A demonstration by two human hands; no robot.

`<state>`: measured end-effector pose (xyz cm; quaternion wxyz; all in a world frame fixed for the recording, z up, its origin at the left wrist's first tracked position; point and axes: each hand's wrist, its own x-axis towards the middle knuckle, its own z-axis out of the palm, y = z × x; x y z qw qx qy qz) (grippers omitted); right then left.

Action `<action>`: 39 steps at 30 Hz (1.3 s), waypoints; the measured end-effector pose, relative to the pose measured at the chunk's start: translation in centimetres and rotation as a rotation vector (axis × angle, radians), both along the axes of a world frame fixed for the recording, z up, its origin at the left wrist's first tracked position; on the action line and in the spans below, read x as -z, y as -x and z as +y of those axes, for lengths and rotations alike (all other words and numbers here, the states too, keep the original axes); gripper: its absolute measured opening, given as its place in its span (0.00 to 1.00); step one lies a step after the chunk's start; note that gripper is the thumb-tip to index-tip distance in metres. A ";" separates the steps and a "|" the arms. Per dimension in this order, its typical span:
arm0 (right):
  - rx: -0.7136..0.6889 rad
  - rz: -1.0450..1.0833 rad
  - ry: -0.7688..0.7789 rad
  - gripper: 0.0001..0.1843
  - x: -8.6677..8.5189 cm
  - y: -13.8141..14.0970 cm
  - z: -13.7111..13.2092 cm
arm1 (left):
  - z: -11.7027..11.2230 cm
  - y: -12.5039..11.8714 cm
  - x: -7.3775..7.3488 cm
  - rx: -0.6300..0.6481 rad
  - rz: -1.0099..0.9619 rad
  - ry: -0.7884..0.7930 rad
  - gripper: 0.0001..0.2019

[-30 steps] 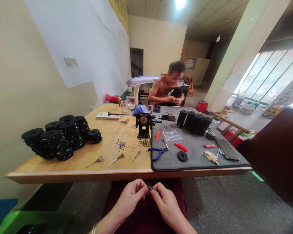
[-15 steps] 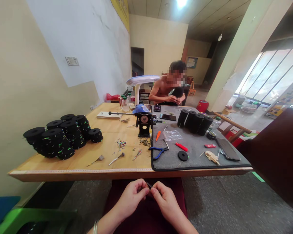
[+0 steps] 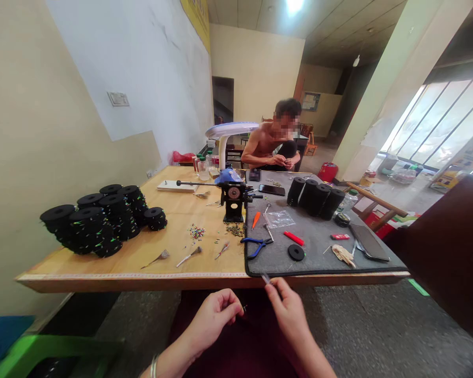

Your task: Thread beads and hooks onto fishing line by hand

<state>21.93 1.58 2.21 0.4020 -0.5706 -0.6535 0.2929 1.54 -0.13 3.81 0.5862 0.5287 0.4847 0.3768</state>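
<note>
In front of the table edge, my left hand (image 3: 217, 316) is closed in a pinch, with a tiny pale bit showing at its fingertips that is too small to name. To its right, my right hand (image 3: 290, 307) is closed on a slim grey tool (image 3: 265, 279), blurred by motion and mostly covered by the fingers. The tool points up toward the front rim of the grey mat (image 3: 319, 270). My two hands are apart. Nearest on the table are blue-handled pliers (image 3: 256, 248), a flat black spool (image 3: 296, 252) and small tufted tools (image 3: 189, 256).
Stacked black spools (image 3: 89, 223) stand at left, more black spools (image 3: 315, 197) at right. A black winding device (image 3: 233, 202) stands mid-table near colored beads (image 3: 196, 231) and a lamp (image 3: 223, 147). Across the table sits another person (image 3: 256, 149). A green stool (image 3: 55, 344) is at lower left.
My right hand has moved right and slightly up, away from my left hand, carrying the slim tool. My left hand stays nearly in place, still pinching.
</note>
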 end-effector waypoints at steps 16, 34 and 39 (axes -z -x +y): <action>0.496 -1.003 -0.045 0.18 -2.0 -12.6 10.3 | -0.2 -0.4 -0.7 -0.009 -0.148 0.092 0.12; -0.511 0.409 0.292 0.14 0.8 8.7 2.3 | 0.4 1.9 1.5 -0.478 -0.381 -0.019 0.10; -0.435 0.124 0.159 0.09 0.5 10.4 3.8 | 0.8 3.6 2.9 -0.557 -0.306 -0.001 0.14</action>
